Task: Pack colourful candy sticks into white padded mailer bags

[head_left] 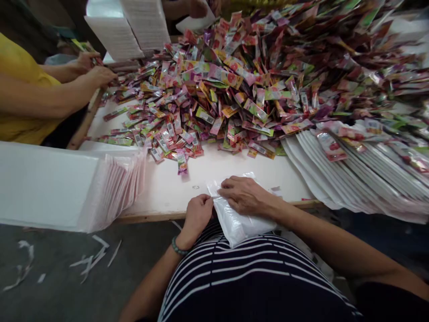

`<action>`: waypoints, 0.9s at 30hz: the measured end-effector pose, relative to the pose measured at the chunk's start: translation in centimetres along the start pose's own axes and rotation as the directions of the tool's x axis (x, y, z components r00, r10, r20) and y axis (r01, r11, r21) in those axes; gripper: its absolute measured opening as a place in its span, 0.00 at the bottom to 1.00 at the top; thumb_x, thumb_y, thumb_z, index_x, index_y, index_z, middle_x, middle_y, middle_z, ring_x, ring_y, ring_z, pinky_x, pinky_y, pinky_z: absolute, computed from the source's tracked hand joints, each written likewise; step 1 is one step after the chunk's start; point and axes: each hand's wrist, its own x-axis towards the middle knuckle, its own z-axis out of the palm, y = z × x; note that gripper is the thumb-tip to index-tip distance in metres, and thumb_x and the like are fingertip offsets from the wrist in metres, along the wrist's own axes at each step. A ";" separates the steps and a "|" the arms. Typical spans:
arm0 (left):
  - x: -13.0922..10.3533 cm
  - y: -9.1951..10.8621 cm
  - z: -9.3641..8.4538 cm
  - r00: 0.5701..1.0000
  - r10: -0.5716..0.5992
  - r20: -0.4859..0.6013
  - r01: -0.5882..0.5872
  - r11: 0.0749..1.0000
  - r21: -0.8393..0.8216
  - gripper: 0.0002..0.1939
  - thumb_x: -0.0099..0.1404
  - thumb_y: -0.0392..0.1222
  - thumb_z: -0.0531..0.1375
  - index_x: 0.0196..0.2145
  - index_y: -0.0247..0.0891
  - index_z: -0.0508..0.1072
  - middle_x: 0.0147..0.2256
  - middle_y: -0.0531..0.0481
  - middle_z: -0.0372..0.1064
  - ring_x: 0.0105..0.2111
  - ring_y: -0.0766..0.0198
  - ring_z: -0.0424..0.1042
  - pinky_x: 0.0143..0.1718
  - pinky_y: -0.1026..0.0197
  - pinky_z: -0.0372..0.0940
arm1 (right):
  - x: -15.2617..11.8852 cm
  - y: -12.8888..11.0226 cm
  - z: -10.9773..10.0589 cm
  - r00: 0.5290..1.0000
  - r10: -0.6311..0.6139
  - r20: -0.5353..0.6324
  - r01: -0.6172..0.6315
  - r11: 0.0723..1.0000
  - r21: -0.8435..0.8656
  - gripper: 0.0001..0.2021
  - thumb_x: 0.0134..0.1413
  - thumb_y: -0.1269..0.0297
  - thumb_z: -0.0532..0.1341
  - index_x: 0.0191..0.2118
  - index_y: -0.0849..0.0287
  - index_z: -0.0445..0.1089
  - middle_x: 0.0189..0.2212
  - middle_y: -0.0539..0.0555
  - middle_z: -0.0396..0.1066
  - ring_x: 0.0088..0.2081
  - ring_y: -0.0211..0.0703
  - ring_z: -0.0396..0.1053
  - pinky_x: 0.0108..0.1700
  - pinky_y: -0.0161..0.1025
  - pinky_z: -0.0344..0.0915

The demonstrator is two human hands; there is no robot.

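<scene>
A filled white plastic bag [236,223] lies slanted over the table's front edge, its lower end against the striped top I wear. My left hand [198,213], with a beaded bracelet at the wrist, is closed in a pinch at the bag's upper left edge. Bent fingers of my right hand [246,194] grip the bag from above, near its top end. What the bag contains cannot be made out through the plastic.
Small colourful sachets [231,85] heap across the white table [161,188]. Stacked white padded envelopes [50,183] stand at left, and more white packets [362,174] fan out at right. A co-worker in yellow [30,94] handles sachets. Paper strips [94,257] litter the floor.
</scene>
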 end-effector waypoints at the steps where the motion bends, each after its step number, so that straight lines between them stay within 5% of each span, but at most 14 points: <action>1: -0.1 -0.1 0.0 1.000 -0.011 0.002 0.011 1.000 -0.021 0.11 0.57 0.45 0.54 0.22 0.38 0.70 0.13 0.55 0.61 0.16 0.66 0.61 0.22 0.64 0.54 | 0.1 -0.3 -0.1 1.000 -0.001 0.023 0.001 1.000 0.000 0.09 0.62 0.68 0.55 0.39 0.59 0.72 0.40 0.57 0.72 0.40 0.44 0.66 0.42 0.41 0.59; 6: -0.1 -0.1 -1.2 0.997 -0.055 0.062 0.055 0.999 0.005 0.15 0.55 0.50 0.55 0.27 0.36 0.73 0.12 0.57 0.60 0.12 0.69 0.56 0.17 0.66 0.51 | -0.3 -2.0 0.1 0.999 0.034 0.008 -0.035 0.998 0.046 0.24 0.66 0.49 0.51 0.50 0.63 0.71 0.50 0.63 0.72 0.51 0.51 0.65 0.52 0.50 0.57; 11: 1.5 1.0 -2.7 0.987 -0.128 0.094 0.132 0.990 -0.040 0.19 0.53 0.54 0.55 0.30 0.34 0.73 0.19 0.51 0.70 0.12 0.67 0.61 0.13 0.65 0.50 | -2.1 -1.9 1.0 0.981 0.138 -0.137 -0.117 0.982 0.148 0.31 0.68 0.46 0.42 0.64 0.65 0.58 0.63 0.64 0.60 0.64 0.51 0.55 0.63 0.54 0.48; 14: 2.9 1.8 -2.1 0.988 -0.139 0.073 0.136 0.990 0.046 0.25 0.55 0.62 0.55 0.26 0.34 0.73 0.20 0.48 0.71 0.13 0.66 0.62 0.14 0.64 0.49 | -3.3 -0.6 2.2 0.938 0.314 -0.150 -0.286 0.941 0.179 0.36 0.66 0.42 0.40 0.67 0.66 0.52 0.66 0.66 0.53 0.69 0.55 0.46 0.67 0.57 0.41; 17: 4.2 2.0 -0.6 0.993 -0.087 0.078 0.071 0.980 0.188 0.26 0.51 0.64 0.62 0.21 0.35 0.71 0.13 0.52 0.63 0.15 0.66 0.61 0.16 0.64 0.50 | -3.8 1.6 3.5 0.957 0.289 -0.037 -0.269 0.924 0.272 0.38 0.65 0.40 0.38 0.69 0.63 0.48 0.69 0.63 0.46 0.70 0.51 0.41 0.69 0.54 0.40; 23: 4.8 1.2 1.1 0.988 -0.027 0.150 0.038 0.997 -0.068 0.22 0.46 0.57 0.69 0.28 0.33 0.75 0.19 0.51 0.70 0.20 0.63 0.68 0.20 0.64 0.58 | -3.7 6.8 4.4 0.948 0.307 0.081 -0.314 0.875 0.368 0.31 0.69 0.49 0.34 0.71 0.56 0.42 0.71 0.55 0.36 0.71 0.47 0.31 0.68 0.61 0.21; 27: 4.2 1.7 0.6 0.982 0.039 0.184 0.025 0.943 -0.332 0.26 0.41 0.52 0.73 0.35 0.33 0.76 0.30 0.47 0.77 0.29 0.59 0.74 0.30 0.61 0.67 | -3.0 8.8 3.7 0.935 0.355 0.025 -0.337 0.861 0.381 0.27 0.70 0.54 0.37 0.68 0.55 0.53 0.69 0.56 0.48 0.70 0.52 0.39 0.67 0.63 0.30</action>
